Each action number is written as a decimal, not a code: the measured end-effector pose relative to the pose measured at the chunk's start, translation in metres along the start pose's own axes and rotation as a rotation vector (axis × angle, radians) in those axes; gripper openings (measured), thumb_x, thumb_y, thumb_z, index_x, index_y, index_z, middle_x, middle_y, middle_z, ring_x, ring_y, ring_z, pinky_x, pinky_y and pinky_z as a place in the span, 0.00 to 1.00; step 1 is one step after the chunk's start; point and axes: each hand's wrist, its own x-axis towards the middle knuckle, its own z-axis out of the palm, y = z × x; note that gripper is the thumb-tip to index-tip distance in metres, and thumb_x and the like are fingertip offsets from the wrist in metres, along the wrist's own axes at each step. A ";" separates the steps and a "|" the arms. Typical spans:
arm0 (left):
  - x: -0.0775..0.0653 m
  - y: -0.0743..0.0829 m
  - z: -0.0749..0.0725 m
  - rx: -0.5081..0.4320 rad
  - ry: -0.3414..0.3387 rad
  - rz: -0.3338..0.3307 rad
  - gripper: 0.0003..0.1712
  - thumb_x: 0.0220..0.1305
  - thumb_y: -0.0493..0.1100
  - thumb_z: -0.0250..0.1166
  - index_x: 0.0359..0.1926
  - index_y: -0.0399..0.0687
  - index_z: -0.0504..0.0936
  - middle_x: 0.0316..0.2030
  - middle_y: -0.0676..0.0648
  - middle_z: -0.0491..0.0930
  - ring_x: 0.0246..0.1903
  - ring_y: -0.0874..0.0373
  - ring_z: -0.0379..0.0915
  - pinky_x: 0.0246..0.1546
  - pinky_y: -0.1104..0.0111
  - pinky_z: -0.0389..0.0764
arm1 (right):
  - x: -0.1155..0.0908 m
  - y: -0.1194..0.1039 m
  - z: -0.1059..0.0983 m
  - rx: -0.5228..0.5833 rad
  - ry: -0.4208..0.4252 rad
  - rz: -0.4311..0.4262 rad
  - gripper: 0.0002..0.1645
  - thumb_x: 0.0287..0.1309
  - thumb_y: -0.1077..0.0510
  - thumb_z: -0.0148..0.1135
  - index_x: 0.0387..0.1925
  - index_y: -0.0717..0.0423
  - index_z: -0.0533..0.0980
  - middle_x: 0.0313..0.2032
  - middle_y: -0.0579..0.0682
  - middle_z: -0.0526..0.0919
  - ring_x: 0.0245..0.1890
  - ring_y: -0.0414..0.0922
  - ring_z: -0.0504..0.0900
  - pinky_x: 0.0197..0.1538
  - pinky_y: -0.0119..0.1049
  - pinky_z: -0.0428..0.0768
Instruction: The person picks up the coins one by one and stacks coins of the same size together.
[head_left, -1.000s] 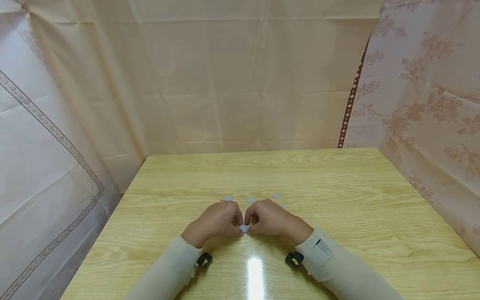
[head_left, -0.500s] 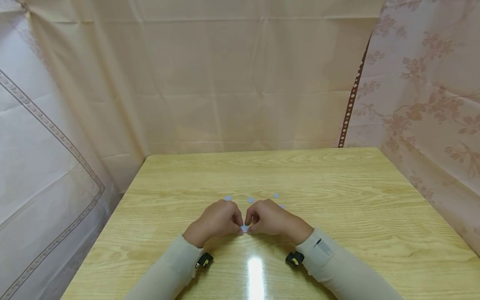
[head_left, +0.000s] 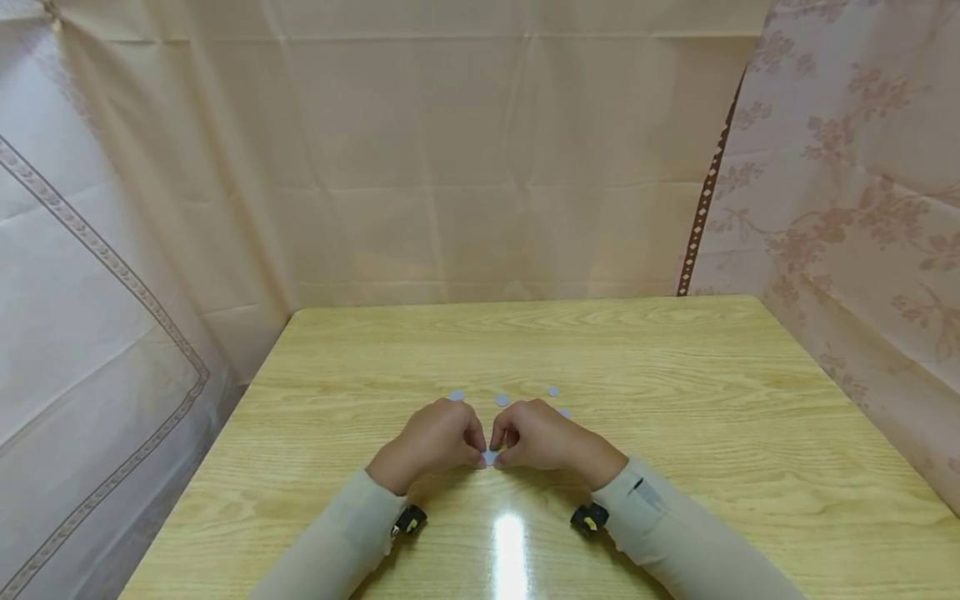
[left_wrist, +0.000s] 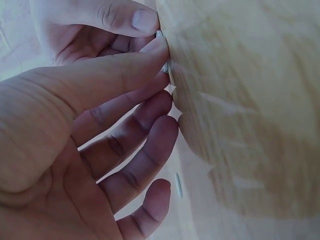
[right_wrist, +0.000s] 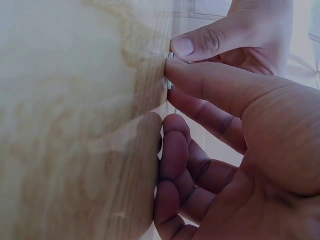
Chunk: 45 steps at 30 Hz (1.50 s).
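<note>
A small pale, flat disc point(head_left: 490, 457) lies low at the tabletop between the two hands. My left hand point(head_left: 442, 435) pinches its left side with thumb and index finger. From the other side my right hand point(head_left: 538, 435) pinches it the same way. In the left wrist view only slivers of the disc point(left_wrist: 165, 66) show past the thumb. The right wrist view gives just its thin edge point(right_wrist: 170, 85) beside the thumb; the fingertips cover the rest. The other fingers of both hands are bent, their tips right at the table surface.
Several similar pale discs lie beyond the hands: one at the left point(head_left: 457, 396), a middle disc point(head_left: 502, 401), a far right disc point(head_left: 553, 391) and one partly behind the right hand point(head_left: 564, 412). The wooden table point(head_left: 675, 358) ends at a hanging cloth point(head_left: 480, 167).
</note>
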 end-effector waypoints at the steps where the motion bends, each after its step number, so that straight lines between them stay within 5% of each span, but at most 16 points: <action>1: 0.000 0.000 0.000 0.001 0.000 -0.001 0.07 0.51 0.46 0.83 0.26 0.60 0.90 0.29 0.64 0.85 0.30 0.69 0.77 0.29 0.71 0.79 | 0.000 0.000 0.000 0.000 -0.001 -0.001 0.05 0.58 0.60 0.75 0.34 0.49 0.85 0.24 0.42 0.81 0.22 0.35 0.73 0.28 0.29 0.74; 34: 0.000 0.001 -0.006 0.018 -0.014 -0.023 0.09 0.52 0.46 0.82 0.24 0.60 0.88 0.26 0.64 0.84 0.28 0.68 0.76 0.29 0.70 0.79 | 0.001 -0.002 -0.001 -0.002 0.005 -0.004 0.05 0.58 0.60 0.75 0.34 0.48 0.84 0.22 0.43 0.81 0.20 0.36 0.72 0.26 0.29 0.73; 45: 0.003 0.007 -0.037 0.031 0.032 -0.043 0.13 0.56 0.45 0.79 0.41 0.48 0.91 0.42 0.51 0.89 0.38 0.58 0.82 0.39 0.60 0.84 | 0.001 0.005 0.002 0.002 0.011 -0.013 0.05 0.58 0.58 0.76 0.34 0.46 0.85 0.23 0.40 0.81 0.21 0.36 0.72 0.27 0.30 0.73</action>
